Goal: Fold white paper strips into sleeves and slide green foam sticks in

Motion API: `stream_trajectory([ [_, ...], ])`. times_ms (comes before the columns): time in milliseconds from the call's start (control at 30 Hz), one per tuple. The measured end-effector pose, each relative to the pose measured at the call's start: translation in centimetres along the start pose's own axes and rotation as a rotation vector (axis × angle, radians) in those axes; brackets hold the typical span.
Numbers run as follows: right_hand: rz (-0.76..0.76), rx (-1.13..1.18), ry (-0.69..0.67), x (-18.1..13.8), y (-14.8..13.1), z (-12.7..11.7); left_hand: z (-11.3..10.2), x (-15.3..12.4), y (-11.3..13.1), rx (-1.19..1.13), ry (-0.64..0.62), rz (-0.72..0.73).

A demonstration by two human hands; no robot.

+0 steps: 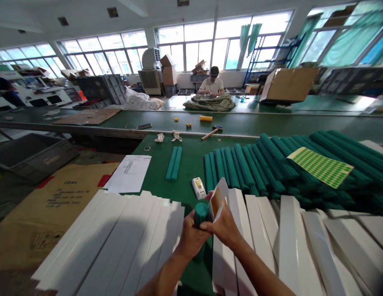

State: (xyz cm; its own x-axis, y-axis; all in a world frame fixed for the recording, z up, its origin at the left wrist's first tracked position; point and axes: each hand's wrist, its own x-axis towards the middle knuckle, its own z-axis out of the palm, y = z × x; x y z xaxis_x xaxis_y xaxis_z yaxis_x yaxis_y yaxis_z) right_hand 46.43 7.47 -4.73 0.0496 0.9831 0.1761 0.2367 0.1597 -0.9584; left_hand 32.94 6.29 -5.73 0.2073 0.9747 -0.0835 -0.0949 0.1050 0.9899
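Left hand [191,239] grips one roll [201,213], seemingly upright, end up; right hand [224,227] pinches one box [218,199] by its flap.

Daylight pours in from the windows [210,45] along the far wall and on your right, and the panes blow out to plain white. The room is bright and your bench is evenly lit. Your body throws a broad, soft shadow over the white cartons [117,242] at lower left. The far table [333,105] shows pale glare. Your left hand [191,238] on the green roll [201,211] and your right hand [223,228] on the open carton [218,197] look sharp. The corners smear, and straight lines bow towards the edges.
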Motion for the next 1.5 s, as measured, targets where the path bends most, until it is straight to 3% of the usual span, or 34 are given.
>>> stream_trajectory([
  [100,0.068,0.140,0.009,0.7,0.8,-1.0,-1.3,-0.2,1.6,-0.024,0.090,-0.083],
  [167,0.087,0.156,-0.012,1.0,1.0,-1.7,-2.4,-0.4,4.5,-0.069,0.215,-0.034],
  [233,0.083,0.144,-0.061,1.2,0.8,-2.1,-3.4,-0.5,9.0,-0.180,0.277,0.141],
  [333,0.081,0.171,-0.130,1.4,0.6,-1.9,-4.4,-0.7,17.0,-0.360,0.167,0.590],
  [367,0.086,0.168,-0.135,1.5,0.5,-1.7,-4.5,-0.8,19.4,-0.365,0.150,0.674],
  [467,0.076,0.119,-0.136,1.7,0.5,-1.2,-4.5,-1.0,24.9,-0.346,0.165,0.780],
  [600,0.015,0.067,-0.193,1.7,0.1,-1.0,-3.6,-0.6,28.5,-0.393,0.200,0.835],
  [800,0.005,0.025,-0.266,1.1,-0.7,-0.4,-1.2,1.7,28.3,-0.368,0.215,0.758],
  [1000,-0.053,0.034,-0.301,0.8,-1.3,-0.5,-0.3,2.2,27.5,-0.287,0.194,0.691],
  [1233,-0.103,-0.011,-0.368,0.7,-2.2,0.1,1.9,2.0,27.9,-0.016,0.011,0.625],
  [1333,-0.098,-0.017,-0.386,0.6,-2.2,0.3,2.4,2.3,26.2,0.063,-0.024,0.580],
  [1500,-0.091,0.097,-0.388,1.0,-1.8,-0.5,2.4,2.5,21.0,0.130,-0.003,0.498],
])
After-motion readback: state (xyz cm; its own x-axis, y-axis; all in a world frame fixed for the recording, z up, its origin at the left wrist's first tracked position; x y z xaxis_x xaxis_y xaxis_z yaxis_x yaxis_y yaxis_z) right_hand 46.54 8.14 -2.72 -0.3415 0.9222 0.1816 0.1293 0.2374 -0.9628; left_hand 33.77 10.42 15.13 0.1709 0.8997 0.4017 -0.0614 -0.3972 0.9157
